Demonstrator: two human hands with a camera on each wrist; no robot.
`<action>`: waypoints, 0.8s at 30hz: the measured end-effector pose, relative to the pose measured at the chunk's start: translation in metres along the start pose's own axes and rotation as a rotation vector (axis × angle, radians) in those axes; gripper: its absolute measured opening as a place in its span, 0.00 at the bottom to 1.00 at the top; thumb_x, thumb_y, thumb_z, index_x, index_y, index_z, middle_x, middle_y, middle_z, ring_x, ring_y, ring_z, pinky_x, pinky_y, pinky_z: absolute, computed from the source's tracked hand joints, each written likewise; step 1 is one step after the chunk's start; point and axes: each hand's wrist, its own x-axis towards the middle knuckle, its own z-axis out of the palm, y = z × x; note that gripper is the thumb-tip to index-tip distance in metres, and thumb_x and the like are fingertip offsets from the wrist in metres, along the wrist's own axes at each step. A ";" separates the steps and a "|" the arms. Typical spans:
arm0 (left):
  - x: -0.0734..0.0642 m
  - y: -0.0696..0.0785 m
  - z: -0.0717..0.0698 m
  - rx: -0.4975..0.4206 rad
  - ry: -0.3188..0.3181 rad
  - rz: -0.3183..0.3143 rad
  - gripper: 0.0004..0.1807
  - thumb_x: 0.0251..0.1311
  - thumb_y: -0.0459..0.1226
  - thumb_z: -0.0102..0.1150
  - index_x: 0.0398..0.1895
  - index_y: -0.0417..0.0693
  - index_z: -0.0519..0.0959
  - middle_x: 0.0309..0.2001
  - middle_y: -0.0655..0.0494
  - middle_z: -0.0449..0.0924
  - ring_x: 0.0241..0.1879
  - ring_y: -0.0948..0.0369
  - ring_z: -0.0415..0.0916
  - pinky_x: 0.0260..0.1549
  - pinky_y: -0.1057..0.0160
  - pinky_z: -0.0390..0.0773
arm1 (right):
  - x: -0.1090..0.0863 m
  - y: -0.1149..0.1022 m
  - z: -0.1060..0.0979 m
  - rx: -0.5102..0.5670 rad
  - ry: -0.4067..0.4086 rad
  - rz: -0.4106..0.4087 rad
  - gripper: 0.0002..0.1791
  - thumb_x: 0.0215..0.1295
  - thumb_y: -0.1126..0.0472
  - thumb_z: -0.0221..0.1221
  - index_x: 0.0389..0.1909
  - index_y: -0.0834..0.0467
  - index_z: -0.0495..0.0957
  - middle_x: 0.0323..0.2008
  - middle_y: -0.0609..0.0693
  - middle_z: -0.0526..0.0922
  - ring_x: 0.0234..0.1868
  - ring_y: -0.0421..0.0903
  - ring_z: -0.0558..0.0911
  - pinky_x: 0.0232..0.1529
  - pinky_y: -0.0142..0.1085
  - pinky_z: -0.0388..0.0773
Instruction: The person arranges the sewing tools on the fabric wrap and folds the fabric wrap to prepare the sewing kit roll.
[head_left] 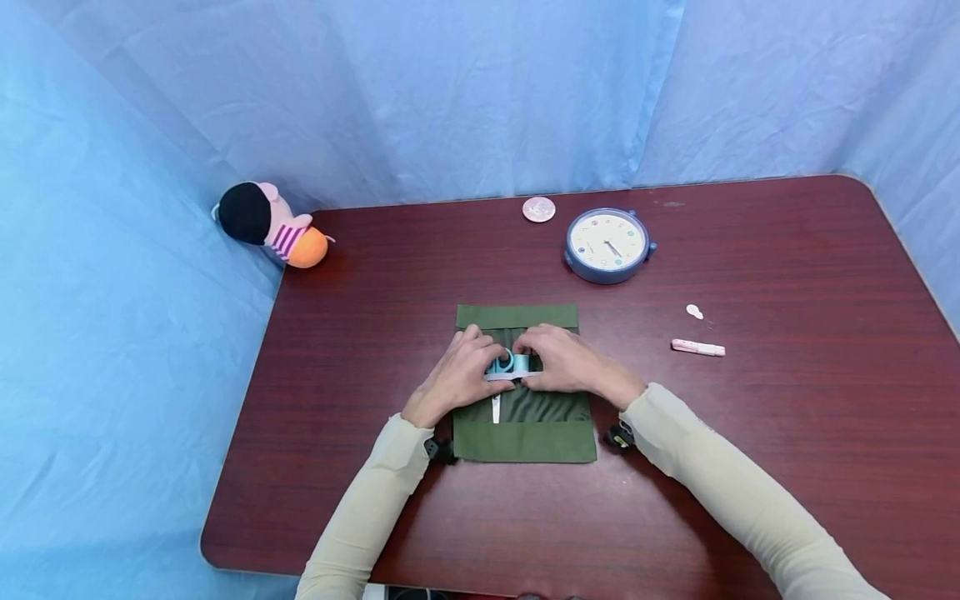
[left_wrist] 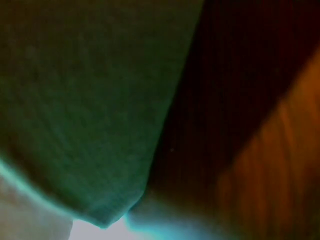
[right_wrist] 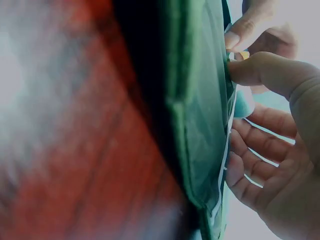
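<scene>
A green fabric tool roll (head_left: 525,442) lies spread on the table, with a pale elastic band (head_left: 501,377) across its middle. Scissors with teal handles (head_left: 506,362) sit behind the band, their metal blade (head_left: 496,408) showing below it. Beside the handles is a small teal cylinder (head_left: 521,362), its kind unclear. My left hand (head_left: 467,367) holds the scissors' handle, its thumb by the band. With thumb and fingers, my right hand (head_left: 558,360) pinches the band next to the cylinder; its fingertips are partly hidden. In the right wrist view both thumbs meet at the cloth.
Behind the roll stand a blue round clock (head_left: 607,243) and a pink disc (head_left: 538,209). To the right lie a pink-and-white pen-like stick (head_left: 698,347) and a small white piece (head_left: 694,312). A plush doll (head_left: 277,225) rests at the table's far left corner. Blue curtains enclose the back.
</scene>
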 end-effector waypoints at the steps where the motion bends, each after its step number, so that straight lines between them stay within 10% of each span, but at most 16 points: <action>1: 0.000 0.000 0.000 0.001 -0.003 0.000 0.19 0.51 0.51 0.75 0.39 0.48 0.86 0.36 0.55 0.85 0.39 0.57 0.68 0.42 0.57 0.69 | 0.000 0.001 0.001 -0.004 0.005 -0.005 0.19 0.51 0.58 0.68 0.46 0.57 0.82 0.42 0.50 0.84 0.42 0.46 0.79 0.44 0.42 0.78; 24: 0.001 0.001 -0.001 0.022 -0.048 -0.022 0.20 0.52 0.53 0.74 0.39 0.48 0.87 0.35 0.56 0.84 0.39 0.57 0.67 0.42 0.58 0.68 | 0.002 0.009 0.004 0.074 0.018 -0.102 0.16 0.45 0.61 0.68 0.40 0.55 0.85 0.35 0.46 0.82 0.35 0.40 0.76 0.39 0.34 0.75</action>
